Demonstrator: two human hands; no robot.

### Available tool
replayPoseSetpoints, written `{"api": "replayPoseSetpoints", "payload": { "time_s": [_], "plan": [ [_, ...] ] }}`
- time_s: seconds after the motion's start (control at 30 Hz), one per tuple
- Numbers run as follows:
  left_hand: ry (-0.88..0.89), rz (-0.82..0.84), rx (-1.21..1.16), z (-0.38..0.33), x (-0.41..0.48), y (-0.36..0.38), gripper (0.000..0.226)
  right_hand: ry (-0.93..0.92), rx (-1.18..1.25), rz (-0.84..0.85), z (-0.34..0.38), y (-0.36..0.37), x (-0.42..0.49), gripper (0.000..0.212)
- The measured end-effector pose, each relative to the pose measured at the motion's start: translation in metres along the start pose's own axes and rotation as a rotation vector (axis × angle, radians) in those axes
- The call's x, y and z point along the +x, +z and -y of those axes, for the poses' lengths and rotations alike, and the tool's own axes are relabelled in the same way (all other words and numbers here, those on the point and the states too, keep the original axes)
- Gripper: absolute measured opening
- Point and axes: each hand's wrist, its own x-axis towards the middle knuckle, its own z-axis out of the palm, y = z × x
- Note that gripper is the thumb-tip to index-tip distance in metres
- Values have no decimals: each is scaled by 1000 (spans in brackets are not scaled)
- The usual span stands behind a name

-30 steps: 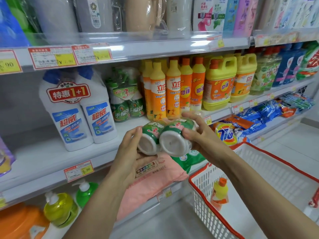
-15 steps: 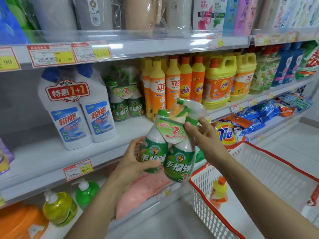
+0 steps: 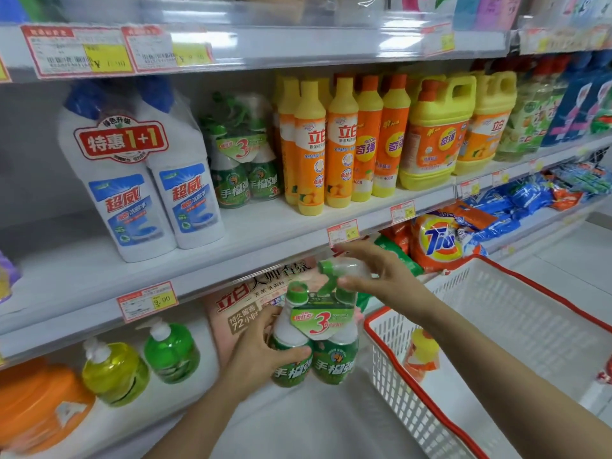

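You have the twin pack of green spray bottles upright in front of the lower shelves, near you and just left of the shopping basket, not yet over it. Your left hand takes the weight. Its thumb lies across the front of the left bottle's body and the fingers curl round behind, which suits a bundle that is widest and probably heaviest down there. Your right hand is at the top, fingers curled over the clear trigger head on the right bottle, so it seems to steady and steer rather than carry. That two-level hold makes sense to me, because the bottles look joined only by the printed card collar, and lifting by the trigger alone could strain it. The label faces you, so the pack reads as being checked or carried across. The basket stands to the right with its mouth open, and a yellow bottle sits against its left wall, leaving bare floor farther right. A matching pack stands farther back and to the left on the middle shelf, between the white toilet cleaner bottles and the orange dish soap bottles. A pink detergent bag lies behind your left hand.
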Motion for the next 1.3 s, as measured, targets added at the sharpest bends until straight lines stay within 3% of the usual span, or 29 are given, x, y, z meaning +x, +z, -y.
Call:
{"api": "replayPoseSetpoints", "payload": {
  "time_s": [0.1, 0.2, 0.37, 0.43, 0.63, 1.07, 1.3],
  "plan": [
    [-5, 42, 99, 20, -9, 4, 77, -11, -181, 172, -10, 7, 1, 33],
    [47, 82, 488, 17, -12, 0, 66, 5, -190, 227, -33, 26, -3, 27],
    [607, -317, 1228, -7, -9, -21, 65, 53, -332, 309, -78, 71, -11, 31],
    [620, -420, 1356, -13, -3, -31, 73, 98, -357, 324, -98, 85, -15, 34],
    [373, -505, 1441, -17, 13, -53, 101, 229, -357, 416, -140, 108, -25, 35],
    [468, -555, 1403, -23, 13, -65, 85, 264, -406, 654, -161, 104, -35, 33],
    [435, -512, 1398, -20, 14, -60, 91, 276, -358, 800, -150, 85, -65, 36]
  ]
}}
